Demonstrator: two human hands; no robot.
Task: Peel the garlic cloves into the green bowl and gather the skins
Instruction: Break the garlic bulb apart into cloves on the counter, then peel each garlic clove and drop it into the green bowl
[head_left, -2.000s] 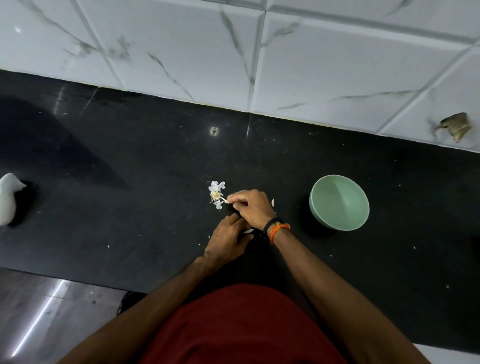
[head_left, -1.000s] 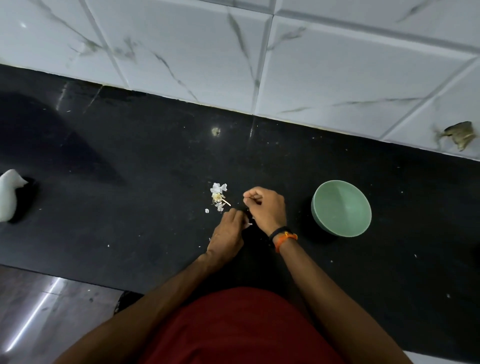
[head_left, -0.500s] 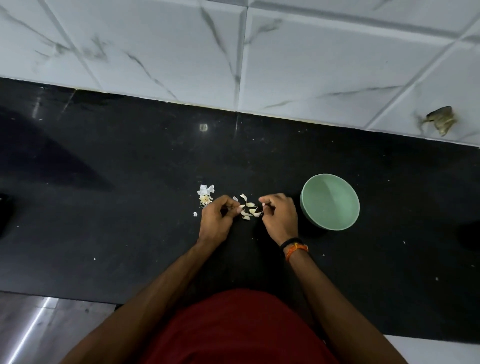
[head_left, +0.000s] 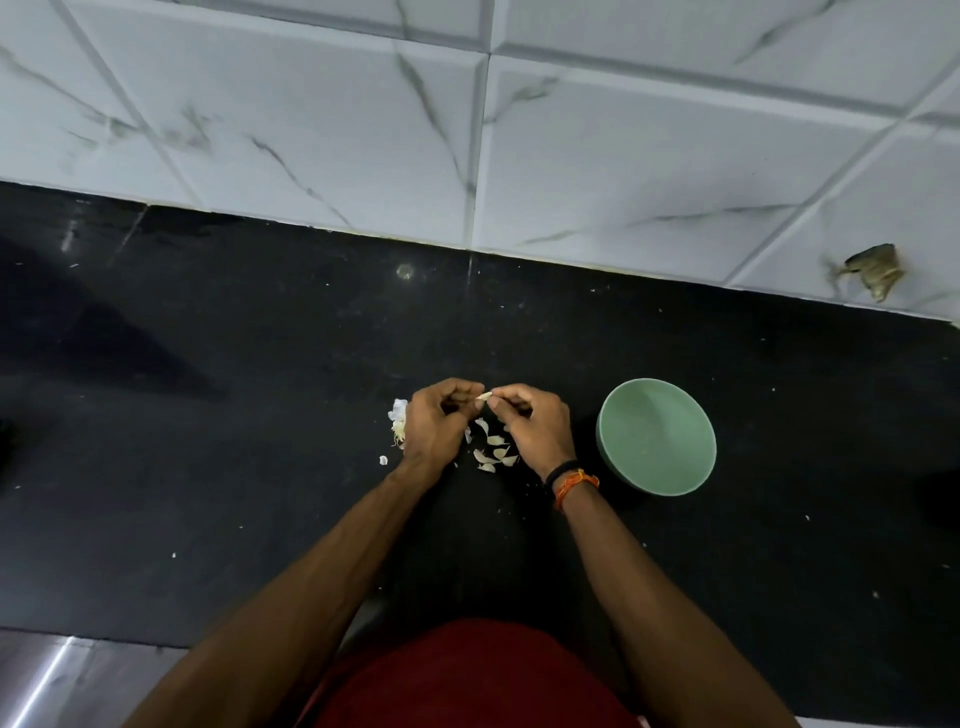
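- Black counter (head_left: 208, 415) carries everything: both hands meet just above it, pinching 1 garlic clove (head_left: 483, 396) between their fingertips.
- Left hand (head_left: 434, 423) has its grip closed on the clove's left end; right hand (head_left: 535, 423) pinches the right end, seemingly working at the skin.
- Loose cloves (head_left: 493, 449), about 6, lie on the counter under and between the hands.
- Skins (head_left: 397, 421) sit in a small pile just beside the left hand, partly hidden by it.
- Green bowl (head_left: 657, 436) stands near the right wrist and looks empty.
- Risk: the clove is small and held only by fingertips, so a hard tug could flick it onto the counter.
- Risk: the left hand could brush the light skins and scatter them.
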